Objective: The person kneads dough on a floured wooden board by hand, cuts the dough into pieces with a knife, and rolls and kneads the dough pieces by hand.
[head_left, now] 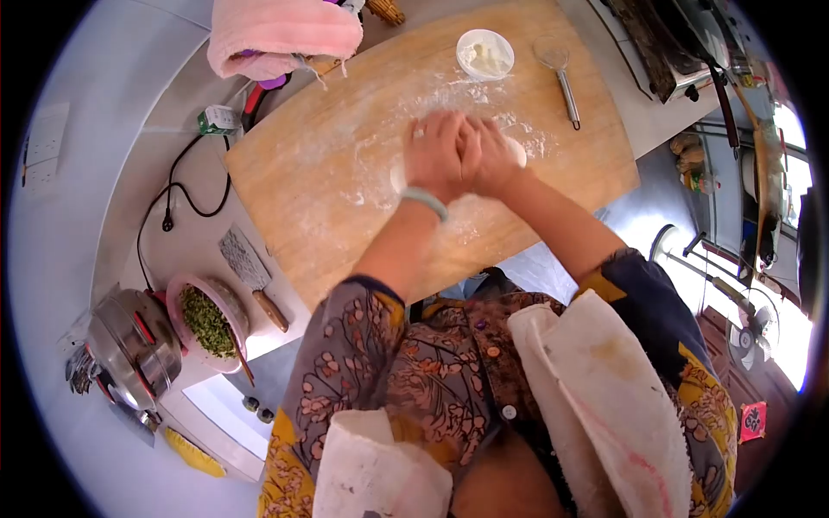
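Note:
My left hand [434, 160], with a ring and a pale bracelet [423, 202] at the wrist, presses down on a piece of dough [398, 179]. Against it lies my right hand [494, 164], its fingers meeting those of the left over the same dough. Both hands are closed together, and most of the dough is hidden under them; pale edges show at either side. Flour [449, 91] is scattered over the wooden board [302, 207] around them. Beyond the hands stands a white bowl [484, 55] with flour in it.
A whisk [566, 82] lies on the board at the right. To the left are a cleaver [248, 263], a pink bowl of chopped greens [237, 302], a metal pot [134, 345] and a black cord [177, 186]. A pink towel [285, 34] sits at the back, a stove [669, 52] far right.

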A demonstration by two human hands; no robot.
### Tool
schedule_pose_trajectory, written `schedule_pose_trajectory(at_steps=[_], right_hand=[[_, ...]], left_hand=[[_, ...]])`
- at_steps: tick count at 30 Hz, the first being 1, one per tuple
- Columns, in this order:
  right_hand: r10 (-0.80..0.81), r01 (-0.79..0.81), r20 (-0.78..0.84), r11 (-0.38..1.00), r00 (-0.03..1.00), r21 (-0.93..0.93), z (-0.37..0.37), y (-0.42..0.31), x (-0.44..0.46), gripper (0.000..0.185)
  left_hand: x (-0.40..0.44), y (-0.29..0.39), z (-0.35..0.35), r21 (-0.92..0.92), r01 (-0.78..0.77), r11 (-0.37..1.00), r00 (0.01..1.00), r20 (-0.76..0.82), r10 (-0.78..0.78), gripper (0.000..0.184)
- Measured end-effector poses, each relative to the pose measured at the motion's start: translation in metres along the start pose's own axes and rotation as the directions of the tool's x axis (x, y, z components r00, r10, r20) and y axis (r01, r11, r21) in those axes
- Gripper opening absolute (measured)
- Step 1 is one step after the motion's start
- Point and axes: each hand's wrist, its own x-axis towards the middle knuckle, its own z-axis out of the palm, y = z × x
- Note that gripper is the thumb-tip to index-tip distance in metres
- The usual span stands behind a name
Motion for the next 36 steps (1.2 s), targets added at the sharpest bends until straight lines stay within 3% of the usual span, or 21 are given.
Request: schedule_pose_trajectory(at_steps=[2, 5, 8, 9, 11, 13, 14, 15, 18, 19, 22, 24, 27, 30, 36], right_hand=[[0.198, -0.178, 0.372, 0.98, 0.907, -0.089, -0.03, -0.006, 0.041, 0.062], [0.274, -0.263, 0.193, 0.961, 0.942, -0.081, -0.021, 0.009, 0.059, 0.064], [0.184, -0.21, -0.152, 0.96, 0.971, -0.183, 0.014, 0.015, 0.037, 0.058], [0.234, -0.235, -0.027, 0.962, 0.972, -0.14, 0.01, 0.011, 0.033, 0.054], [0.313, -0.307, 0.221, 0.95, 0.924, -0.063, -0.002, -0.007, 0.016, 0.048], [0.149, -0.163, 0.146, 0.982, 0.978, 0.09, -0.04, -0.033, -0.008, 0.035], [0.086, -0.094, 0.224, 0.995, 0.971, 0.027, -0.059, -0.044, -0.02, 0.034], [0.078, -0.08, 0.318, 0.997, 0.945, -0.007, -0.078, -0.052, -0.03, 0.039], [0.017, -0.014, -0.035, 0.997, 0.999, 0.071, -0.049, -0.055, -0.078, 0.049], [0.013, -0.011, -0.058, 0.999, 0.998, 0.035, -0.042, -0.058, -0.088, 0.053], [-0.016, 0.01, -0.084, 0.998, 0.996, -0.066, -0.027, -0.059, -0.104, 0.065], [-0.02, 0.012, -0.067, 0.993, 0.998, -0.114, -0.02, -0.06, -0.107, 0.073], [-0.048, 0.048, -0.019, 0.998, 0.999, -0.032, -0.007, -0.043, -0.106, 0.083], [-0.067, 0.064, -0.07, 0.997, 0.995, -0.049, -0.006, -0.026, -0.087, 0.078], [0.12, -0.119, 0.175, 0.993, 0.977, -0.018, -0.019, 0.004, -0.032, 0.086]], left_hand=[[0.031, -0.013, -0.002, -0.107, 0.159, 0.981, 0.977, 0.163, -0.141, 0.045], [0.055, -0.022, 0.006, -0.073, 0.2, 0.977, 0.979, -0.026, -0.203, 0.054], [0.041, -0.021, 0.014, 0.059, 0.213, 0.975, 0.974, -0.086, -0.207, 0.063], [0.036, -0.01, 0.004, 0.033, 0.352, 0.936, 0.935, 0.033, -0.353, 0.069], [0.02, 0.006, -0.022, 0.029, 0.392, 0.92, 0.886, 0.258, -0.386, 0.066], [0.005, 0.03, -0.056, -0.022, 0.422, 0.906, 0.832, 0.407, -0.377, 0.06], [-0.006, 0.045, -0.071, -0.072, 0.437, 0.897, 0.816, 0.452, -0.361, 0.056], [-0.02, 0.053, -0.072, -0.06, 0.399, 0.915, 0.852, 0.394, -0.345, 0.049], [-0.066, 0.057, -0.053, 0.038, 0.189, 0.981, 0.96, 0.203, -0.193, 0.036], [-0.08, 0.056, -0.044, 0.087, 0.107, 0.99, 0.983, 0.14, -0.118, 0.034], [-0.11, 0.046, -0.023, 0.156, 0.074, 0.985, 0.997, 0.015, -0.077, 0.036], [-0.124, 0.043, -0.015, 0.209, 0.048, 0.977, 0.999, -0.006, -0.048, 0.038], [-0.113, 0.034, -0.012, 0.264, 0.031, 0.964, 0.999, 0.013, -0.035, 0.039], [-0.093, 0.024, -0.007, 0.281, 0.039, 0.959, 0.996, 0.071, -0.062, 0.04], [-0.01, 0.002, -0.004, 0.217, 0.105, 0.97, 0.984, 0.116, -0.133, 0.04]])
